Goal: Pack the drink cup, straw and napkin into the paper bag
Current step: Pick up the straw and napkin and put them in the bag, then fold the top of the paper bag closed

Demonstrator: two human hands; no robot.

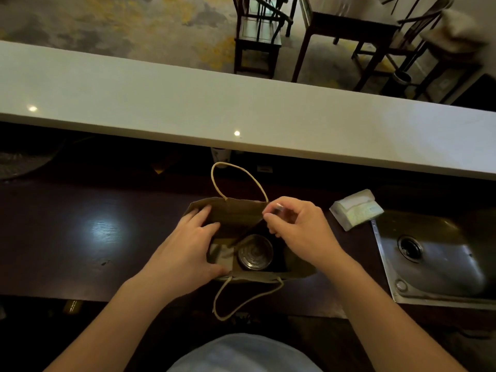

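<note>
Nearby, napkin pack (356, 209) and sink (440, 253) flank the paper bag (236, 213).

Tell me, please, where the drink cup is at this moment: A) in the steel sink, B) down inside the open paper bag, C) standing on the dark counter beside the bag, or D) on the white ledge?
B: the drink cup shows lid-up down inside the open paper bag, whose mouth the left hand spreads from the left side while the right hand works at the far rim.
</note>
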